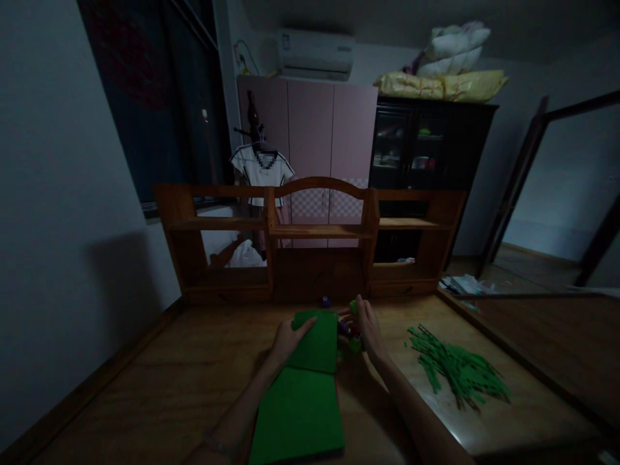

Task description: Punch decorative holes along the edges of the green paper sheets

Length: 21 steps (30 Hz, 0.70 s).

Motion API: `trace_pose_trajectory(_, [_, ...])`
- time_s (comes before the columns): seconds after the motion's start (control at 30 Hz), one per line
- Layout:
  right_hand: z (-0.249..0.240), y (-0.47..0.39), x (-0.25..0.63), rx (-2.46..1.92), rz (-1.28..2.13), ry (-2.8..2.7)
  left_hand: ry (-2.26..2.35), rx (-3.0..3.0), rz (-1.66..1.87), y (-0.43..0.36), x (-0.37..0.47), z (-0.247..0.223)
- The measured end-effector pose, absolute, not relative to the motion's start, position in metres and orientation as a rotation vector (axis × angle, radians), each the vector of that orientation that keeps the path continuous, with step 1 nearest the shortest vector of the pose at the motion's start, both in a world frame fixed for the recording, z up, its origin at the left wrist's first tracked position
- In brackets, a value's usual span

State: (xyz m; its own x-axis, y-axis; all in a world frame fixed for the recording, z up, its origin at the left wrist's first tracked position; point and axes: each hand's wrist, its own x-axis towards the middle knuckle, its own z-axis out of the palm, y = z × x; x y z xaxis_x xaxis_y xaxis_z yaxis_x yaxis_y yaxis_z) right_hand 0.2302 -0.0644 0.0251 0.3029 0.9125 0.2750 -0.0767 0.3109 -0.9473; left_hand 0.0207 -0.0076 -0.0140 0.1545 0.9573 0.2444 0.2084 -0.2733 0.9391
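Two flat green slabs lie end to end in front of me on the wooden desk. My left hand (290, 337) grips the left side of the farther green slab (317, 345), thumb resting on its top face. The nearer green slab (303, 413) lies below it, partly behind my left forearm. Just right of the slabs, my right hand (369, 323) is closed with a small bright green piece (353, 306) at its fingertips. Beneath that hand sit several small purple, red and green pieces, partly hidden and too dim to name. One small purple piece (326, 301) stands beyond the slabs.
A pile of thin green stems (458, 368) lies on the desk at the right. Along the back edge runs a wooden shelf unit (320, 230). Behind it are a pink wardrobe (310, 129), a hanging white shirt (264, 171) and a dark cabinet (431, 148).
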Motion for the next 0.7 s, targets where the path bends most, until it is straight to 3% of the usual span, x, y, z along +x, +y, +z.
trace_pose_trajectory(0.7, [0.023,-0.076,0.219,-1.268,0.449,-1.402,1.129,1.552,1.222,-0.012,0.017,-0.008])
